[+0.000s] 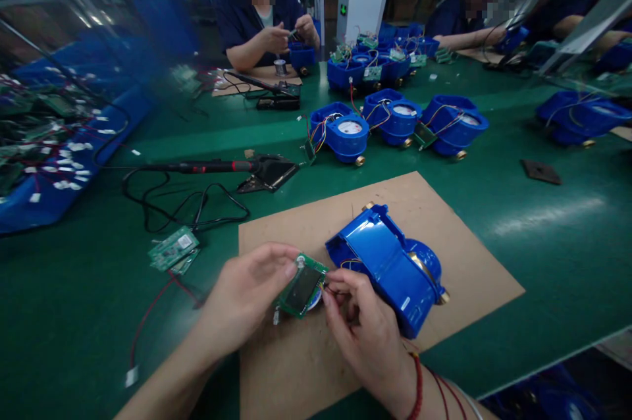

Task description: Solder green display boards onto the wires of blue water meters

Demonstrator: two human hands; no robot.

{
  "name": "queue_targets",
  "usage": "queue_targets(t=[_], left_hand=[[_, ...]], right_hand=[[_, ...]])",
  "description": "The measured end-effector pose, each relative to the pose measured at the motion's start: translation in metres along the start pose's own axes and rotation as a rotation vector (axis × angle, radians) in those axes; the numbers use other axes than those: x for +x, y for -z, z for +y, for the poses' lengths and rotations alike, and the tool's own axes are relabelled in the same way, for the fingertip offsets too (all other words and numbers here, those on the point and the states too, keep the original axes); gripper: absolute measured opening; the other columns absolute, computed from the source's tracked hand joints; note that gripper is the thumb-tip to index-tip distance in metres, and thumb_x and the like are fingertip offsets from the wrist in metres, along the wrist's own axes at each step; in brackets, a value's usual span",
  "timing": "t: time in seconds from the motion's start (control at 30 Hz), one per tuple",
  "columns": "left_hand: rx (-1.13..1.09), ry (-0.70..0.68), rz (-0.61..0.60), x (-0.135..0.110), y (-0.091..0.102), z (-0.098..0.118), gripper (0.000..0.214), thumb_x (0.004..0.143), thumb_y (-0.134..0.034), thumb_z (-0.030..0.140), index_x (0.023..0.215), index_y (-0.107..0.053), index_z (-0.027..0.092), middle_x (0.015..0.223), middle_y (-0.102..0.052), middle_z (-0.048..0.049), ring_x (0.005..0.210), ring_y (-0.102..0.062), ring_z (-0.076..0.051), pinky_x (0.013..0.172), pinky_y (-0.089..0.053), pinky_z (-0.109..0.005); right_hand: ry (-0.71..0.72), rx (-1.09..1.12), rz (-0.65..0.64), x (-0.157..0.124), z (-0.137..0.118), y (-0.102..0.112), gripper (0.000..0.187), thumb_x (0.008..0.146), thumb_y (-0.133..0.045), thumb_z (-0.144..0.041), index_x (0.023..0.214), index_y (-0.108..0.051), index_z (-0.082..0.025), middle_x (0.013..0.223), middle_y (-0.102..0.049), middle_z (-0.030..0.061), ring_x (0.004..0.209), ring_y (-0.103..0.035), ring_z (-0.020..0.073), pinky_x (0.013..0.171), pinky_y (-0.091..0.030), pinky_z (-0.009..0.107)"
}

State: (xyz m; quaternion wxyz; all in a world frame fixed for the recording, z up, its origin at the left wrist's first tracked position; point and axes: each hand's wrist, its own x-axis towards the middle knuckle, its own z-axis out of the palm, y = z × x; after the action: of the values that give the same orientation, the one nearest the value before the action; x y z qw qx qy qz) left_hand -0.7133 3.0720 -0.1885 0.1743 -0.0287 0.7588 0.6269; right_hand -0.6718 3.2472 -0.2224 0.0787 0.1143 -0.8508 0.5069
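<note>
A small green circuit board with a dark display (301, 287) is pinched between my two hands above a brown cardboard mat (444, 242). My left hand (247, 295) grips its left edge with thumb and fingers. My right hand (363, 328) holds its right edge, where thin coloured wires run into a blue water meter housing (390, 262). That housing lies tilted on the mat, lid open, just right of the board, with brass fittings showing at its side.
A soldering iron (207, 166) on its black stand (269, 173) lies ahead left, its cable looping over the green table (543, 222). Loose green boards (172, 250) lie left. Three blue meters (345, 133) stand beyond the mat. Two other people work across the table. A blue tray (54, 189) holds parts at left.
</note>
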Motion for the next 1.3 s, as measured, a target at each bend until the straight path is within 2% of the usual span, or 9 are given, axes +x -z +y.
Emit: queue_targets(t=[0.43,0.7,1.3], left_hand=[[-0.008,0.001,0.012,0.0000,0.0001,0.0005,0.025,0.075,-0.062,0.035,0.094,-0.057,0.020,0.082,-0.063,-0.0005,0.073,-0.058,-0.011,0.064,-0.048,-0.015],[-0.048,0.030,0.013,0.0020,-0.0013,0.0007,0.031,0.073,-0.062,0.035,0.096,-0.056,0.015,0.083,-0.063,-0.0053,0.073,-0.059,-0.015,0.065,-0.048,-0.021],[-0.140,0.064,-0.002,0.0035,-0.0014,-0.0017,0.030,0.073,-0.063,0.034,0.095,-0.056,0.015,0.081,-0.062,-0.0047,0.069,-0.057,-0.013,0.061,-0.046,-0.019]], right_hand=[[-0.028,0.046,0.025,-0.0010,0.0007,-0.0005,0.028,0.080,-0.050,-0.015,0.107,-0.045,-0.025,0.084,-0.059,-0.0013,0.064,-0.055,0.0086,0.062,-0.049,0.020],[-0.022,0.071,0.032,-0.0007,-0.0011,0.0003,0.027,0.080,-0.049,-0.014,0.105,-0.046,-0.024,0.083,-0.058,-0.0017,0.064,-0.054,0.0081,0.061,-0.048,0.019],[-0.009,0.086,0.038,0.0006,-0.0004,-0.0004,0.027,0.079,-0.050,-0.012,0.103,-0.047,-0.023,0.083,-0.058,-0.0015,0.066,-0.056,0.0082,0.062,-0.049,0.019]])
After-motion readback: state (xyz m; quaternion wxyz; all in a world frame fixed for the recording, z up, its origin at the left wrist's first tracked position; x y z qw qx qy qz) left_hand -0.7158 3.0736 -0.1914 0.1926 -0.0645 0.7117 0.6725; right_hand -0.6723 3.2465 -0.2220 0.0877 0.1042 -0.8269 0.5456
